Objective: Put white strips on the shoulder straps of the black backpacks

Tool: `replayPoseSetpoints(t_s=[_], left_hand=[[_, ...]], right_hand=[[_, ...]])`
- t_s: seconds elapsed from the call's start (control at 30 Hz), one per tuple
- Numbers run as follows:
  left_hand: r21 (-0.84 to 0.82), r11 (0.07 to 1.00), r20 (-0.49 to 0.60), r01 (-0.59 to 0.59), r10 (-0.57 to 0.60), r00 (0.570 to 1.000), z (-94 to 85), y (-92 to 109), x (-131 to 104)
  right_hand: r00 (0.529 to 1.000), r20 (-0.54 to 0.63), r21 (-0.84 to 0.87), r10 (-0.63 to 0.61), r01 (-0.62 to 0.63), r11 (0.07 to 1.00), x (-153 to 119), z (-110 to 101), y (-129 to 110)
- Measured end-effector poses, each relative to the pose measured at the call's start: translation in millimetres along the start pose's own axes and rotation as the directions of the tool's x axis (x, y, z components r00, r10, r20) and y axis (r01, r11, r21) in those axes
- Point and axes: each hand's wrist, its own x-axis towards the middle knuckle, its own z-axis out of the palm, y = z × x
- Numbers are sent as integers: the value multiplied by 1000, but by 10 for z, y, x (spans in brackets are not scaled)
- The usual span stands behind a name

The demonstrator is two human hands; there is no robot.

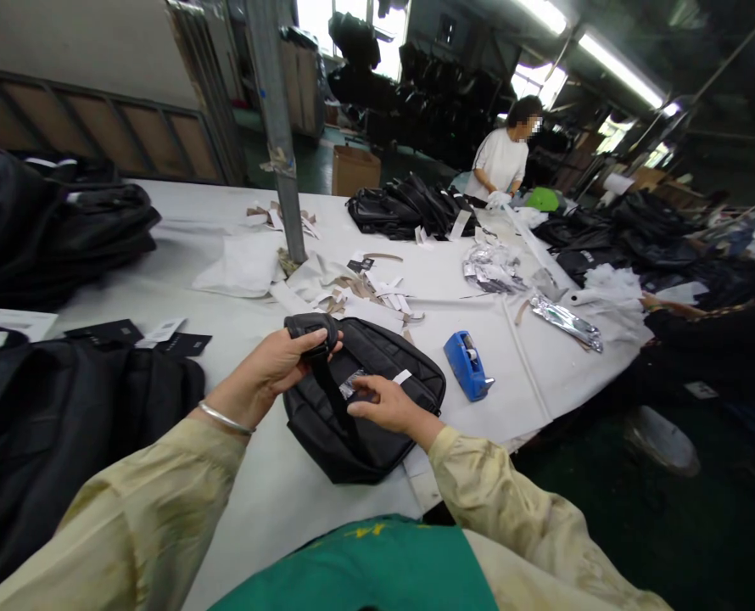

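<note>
A black bag [377, 441] lies on the white table in front of me. My left hand [288, 356] is closed on its black strap [332, 386], holding a bundled part of it above the bag's left end. Over the middle of the bag, my right hand [387, 406] has its fingers curved, with thumb and index finger a little apart. A small shiny clear plastic piece [350, 383] is right at its fingertips; contact is hard to make out. A white label [402, 377] shows on the bag beyond that hand.
A blue tape dispenser [466, 365] stands right of the bag. Paper scraps [358, 297] lie behind it, near a metal post [279, 127]. Black bags [85, 407] are piled at left. A person in white [501, 157] works at the far side; another person's sleeve [701, 327] shows at right.
</note>
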Motion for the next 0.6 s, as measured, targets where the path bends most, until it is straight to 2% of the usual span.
replayPoseSetpoints(t_s=[0.07,0.17,0.27,0.37,0.5,0.6], left_hand=[[13,1000,23,18,-18,1000,24,6,-38],[-9,998,-45,55,-56,997,43,59,-111],[-36,999,-184,37,-43,982,-12,156,-202],[-29,999,-262,-15,7,965,-92,195,-329],[39,996,-255,78,-66,965,-154,85,-566],[54,990,-263,128,-109,959,-225,3,-736]], right_hand=[[997,34,190,-69,62,980,187,68,-190],[993,103,340,-54,16,940,299,306,-263],[994,113,239,3,-30,971,232,485,-101],[986,164,12,36,-38,999,209,502,142],[940,313,-186,136,-80,979,386,442,343],[884,443,-137,146,-94,986,501,459,325]])
